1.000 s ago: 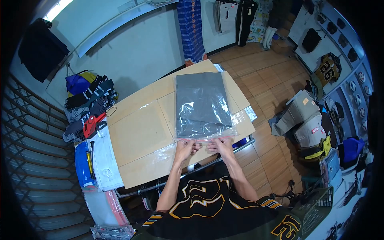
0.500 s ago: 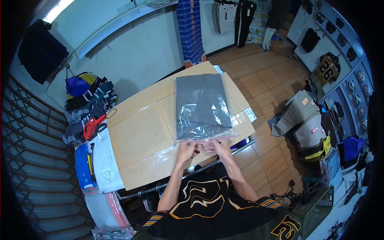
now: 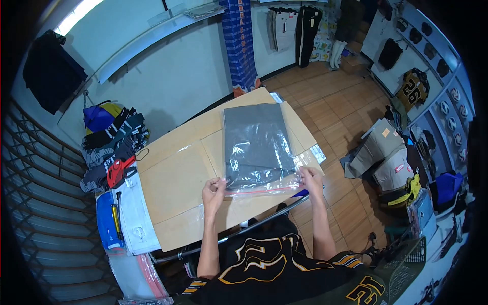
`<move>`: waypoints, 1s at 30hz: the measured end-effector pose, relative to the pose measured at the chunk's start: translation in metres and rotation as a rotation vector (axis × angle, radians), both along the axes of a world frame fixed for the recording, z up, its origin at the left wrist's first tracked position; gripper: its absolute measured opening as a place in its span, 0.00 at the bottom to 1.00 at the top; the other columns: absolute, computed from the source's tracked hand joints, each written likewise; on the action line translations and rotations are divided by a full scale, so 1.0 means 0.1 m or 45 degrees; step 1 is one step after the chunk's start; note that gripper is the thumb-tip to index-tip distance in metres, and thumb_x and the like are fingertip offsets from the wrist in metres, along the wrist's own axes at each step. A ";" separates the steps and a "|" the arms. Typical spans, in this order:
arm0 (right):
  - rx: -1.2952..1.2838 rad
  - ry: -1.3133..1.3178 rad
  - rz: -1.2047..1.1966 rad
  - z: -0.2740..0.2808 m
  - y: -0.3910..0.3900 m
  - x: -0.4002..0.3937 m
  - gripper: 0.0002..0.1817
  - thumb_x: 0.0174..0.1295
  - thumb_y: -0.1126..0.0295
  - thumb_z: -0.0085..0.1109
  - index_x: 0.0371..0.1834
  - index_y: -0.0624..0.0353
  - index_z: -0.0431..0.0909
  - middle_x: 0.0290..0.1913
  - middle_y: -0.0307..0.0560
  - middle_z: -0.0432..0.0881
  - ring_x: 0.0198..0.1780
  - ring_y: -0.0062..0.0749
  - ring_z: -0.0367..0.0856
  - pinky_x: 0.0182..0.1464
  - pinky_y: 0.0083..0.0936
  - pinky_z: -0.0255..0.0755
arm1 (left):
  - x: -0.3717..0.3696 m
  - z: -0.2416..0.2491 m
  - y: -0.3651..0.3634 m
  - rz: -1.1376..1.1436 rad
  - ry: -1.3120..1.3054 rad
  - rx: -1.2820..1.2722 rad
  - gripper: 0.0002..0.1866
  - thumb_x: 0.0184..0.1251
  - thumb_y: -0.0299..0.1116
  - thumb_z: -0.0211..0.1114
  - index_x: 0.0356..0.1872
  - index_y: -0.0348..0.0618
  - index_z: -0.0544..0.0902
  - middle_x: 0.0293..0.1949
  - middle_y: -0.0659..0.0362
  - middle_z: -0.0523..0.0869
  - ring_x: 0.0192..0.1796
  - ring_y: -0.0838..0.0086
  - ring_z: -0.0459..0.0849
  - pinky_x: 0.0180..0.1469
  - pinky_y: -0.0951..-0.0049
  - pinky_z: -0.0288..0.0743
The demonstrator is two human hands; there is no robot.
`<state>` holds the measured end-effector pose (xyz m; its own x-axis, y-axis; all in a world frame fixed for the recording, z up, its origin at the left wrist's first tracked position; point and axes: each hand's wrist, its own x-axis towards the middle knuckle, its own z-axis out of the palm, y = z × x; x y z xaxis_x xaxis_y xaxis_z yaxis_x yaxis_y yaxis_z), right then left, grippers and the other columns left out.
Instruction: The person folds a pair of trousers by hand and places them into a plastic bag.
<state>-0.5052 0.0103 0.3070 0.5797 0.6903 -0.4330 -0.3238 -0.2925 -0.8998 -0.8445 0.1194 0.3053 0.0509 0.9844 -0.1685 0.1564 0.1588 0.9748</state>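
Observation:
A folded dark grey garment lies flat inside a clear plastic zip bag on the cardboard-topped table. The bag's red zip strip runs along its near edge, facing me. My left hand pinches the bag's near left corner between thumb and fingers. At the near right corner, my right hand is closed on the plastic in the same way. The bag's mouth stretches between the two hands.
Cardboard covers the table, with a metal rail along its near edge. To the left are a red-and-black tool, a yellow pump-like tube and piled socks. Packed clothes are stacked at the right.
My hands have moved apart from the middle of the zip edge to the bag's two near corners. The bag and table appear slightly lower in view.

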 end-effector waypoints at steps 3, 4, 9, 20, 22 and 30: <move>0.065 -0.245 0.044 0.11 0.32 0.01 0.19 0.65 0.63 0.70 0.50 0.68 0.80 0.38 0.48 0.86 0.36 0.27 0.84 0.33 0.24 0.79 | 0.07 0.12 0.22 -0.060 -0.005 0.005 0.27 0.71 0.40 0.70 0.56 0.23 0.76 0.40 0.49 0.88 0.44 0.71 0.88 0.44 0.74 0.81; 0.106 -0.346 0.040 0.18 0.43 0.00 0.20 0.64 0.65 0.71 0.51 0.69 0.80 0.38 0.48 0.86 0.35 0.25 0.83 0.33 0.22 0.76 | 0.12 0.10 0.31 -0.080 0.024 0.007 0.28 0.71 0.40 0.71 0.58 0.23 0.76 0.42 0.48 0.89 0.45 0.71 0.87 0.46 0.74 0.80; 0.031 -0.650 0.156 -0.19 1.02 0.15 0.32 0.54 0.60 0.79 0.53 0.75 0.78 0.43 0.58 0.87 0.42 0.35 0.86 0.45 0.30 0.79 | 0.29 -0.03 0.76 -0.131 0.083 -0.024 0.31 0.70 0.40 0.71 0.62 0.22 0.74 0.47 0.45 0.89 0.49 0.67 0.87 0.52 0.71 0.80; 0.117 -0.042 0.589 0.30 0.06 0.71 0.41 0.58 0.78 0.70 0.76 0.68 0.62 0.44 0.47 0.87 0.42 0.26 0.85 0.44 0.23 0.78 | 0.91 0.43 0.48 -0.410 0.006 -0.487 0.21 0.72 0.44 0.69 0.47 0.31 0.83 0.38 0.55 0.87 0.39 0.74 0.85 0.43 0.73 0.80; 0.073 0.018 0.570 0.49 -0.23 0.91 0.39 0.57 0.79 0.70 0.74 0.67 0.65 0.43 0.45 0.87 0.42 0.25 0.84 0.46 0.22 0.77 | 1.22 0.33 0.33 -0.390 -0.153 -0.385 0.18 0.71 0.41 0.69 0.46 0.32 0.83 0.37 0.56 0.86 0.38 0.75 0.84 0.42 0.73 0.78; 0.076 0.051 0.357 0.35 -1.36 2.33 0.28 0.51 0.76 0.70 0.58 0.55 0.72 0.34 0.39 0.82 0.34 0.21 0.77 0.36 0.18 0.68 | 3.04 0.44 -0.37 -0.702 -0.148 -0.257 0.11 0.66 0.29 0.66 0.44 0.31 0.81 0.38 0.56 0.87 0.39 0.75 0.84 0.44 0.74 0.78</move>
